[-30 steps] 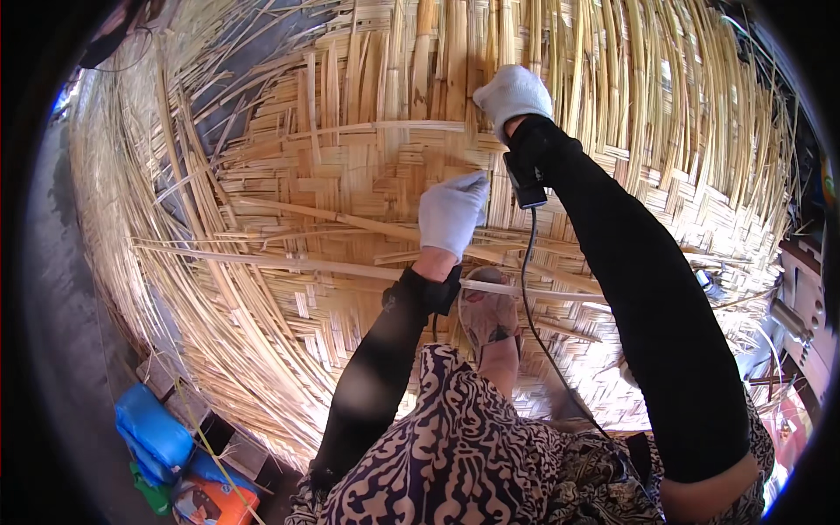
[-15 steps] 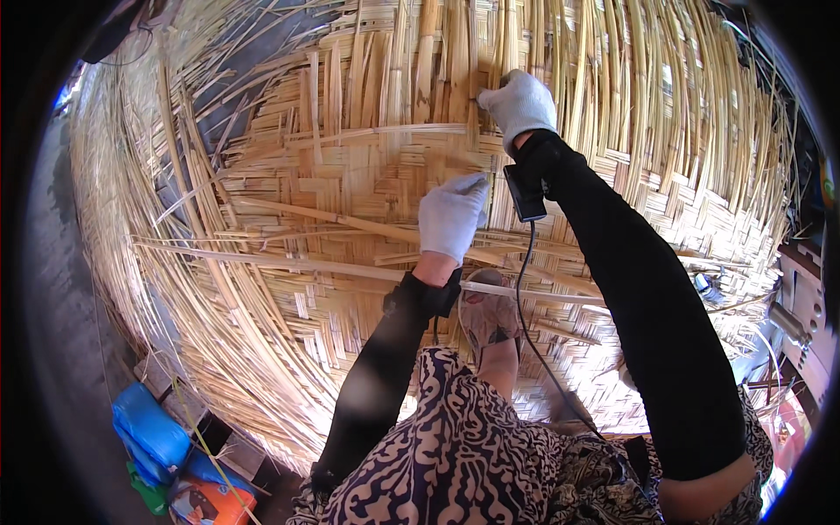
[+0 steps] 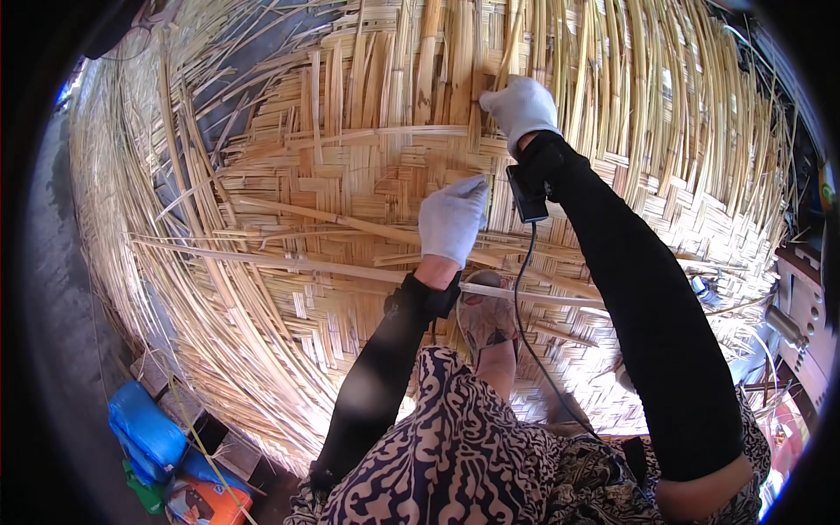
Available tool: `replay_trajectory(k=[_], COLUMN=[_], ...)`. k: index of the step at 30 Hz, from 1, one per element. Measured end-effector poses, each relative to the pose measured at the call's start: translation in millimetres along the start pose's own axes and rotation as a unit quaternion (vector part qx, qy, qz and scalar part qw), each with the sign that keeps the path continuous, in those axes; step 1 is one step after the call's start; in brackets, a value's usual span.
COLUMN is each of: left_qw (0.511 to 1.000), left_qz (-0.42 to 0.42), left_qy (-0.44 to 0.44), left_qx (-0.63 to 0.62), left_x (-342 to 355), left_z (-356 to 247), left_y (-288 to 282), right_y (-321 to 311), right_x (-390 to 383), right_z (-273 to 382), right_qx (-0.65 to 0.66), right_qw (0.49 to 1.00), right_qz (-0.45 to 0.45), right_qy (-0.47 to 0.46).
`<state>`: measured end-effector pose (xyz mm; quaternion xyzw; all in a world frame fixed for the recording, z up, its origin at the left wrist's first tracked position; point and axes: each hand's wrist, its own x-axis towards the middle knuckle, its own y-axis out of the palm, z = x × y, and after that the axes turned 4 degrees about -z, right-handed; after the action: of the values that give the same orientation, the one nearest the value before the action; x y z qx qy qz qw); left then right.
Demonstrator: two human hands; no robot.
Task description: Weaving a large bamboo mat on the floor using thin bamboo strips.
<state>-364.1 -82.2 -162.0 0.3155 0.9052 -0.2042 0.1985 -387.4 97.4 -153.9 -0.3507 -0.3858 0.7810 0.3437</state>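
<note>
Grasping a slanting strip (image 3: 514,48), the right hand (image 3: 522,107) is reaching forward over the mat (image 3: 359,175); its grip is clenching. The left hand (image 3: 451,223) is lying nearer the body, over the mat's central weave. Its grip is curling closed; the fingertips are facing away, so whether it is holding anything cannot be told. The mat is spreading beneath both hands, with unwoven strips extending at the far edge and left side. A slat (image 3: 297,263) is crossing the mat, passing beneath the left wrist. A foot (image 3: 486,328) is resting on the mat, just behind the left hand. A cable (image 3: 518,297) is hanging from the right wrist.
</note>
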Motion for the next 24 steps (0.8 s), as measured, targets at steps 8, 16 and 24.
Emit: replay_trajectory(k=[8,16,24], left_qw=[0.967,0.958,0.948], left_qz=[-0.09,-0.078,-0.1], left_qy=[0.172,0.176,0.214], left_qx=[0.167,0.211,0.214], left_x=[-4,-5,0], left_z=[7,12,-5], left_y=[5,4,3], right_y=[2,5,5], right_x=[-6,-13,-7], right_z=[-3,-10,-5], right_qx=[-0.034,-0.008,0.025], right_qw=[0.999,0.998,0.996], right_qz=[-0.012,-0.046,-0.081], right_qy=[-0.041,-0.041,-0.034])
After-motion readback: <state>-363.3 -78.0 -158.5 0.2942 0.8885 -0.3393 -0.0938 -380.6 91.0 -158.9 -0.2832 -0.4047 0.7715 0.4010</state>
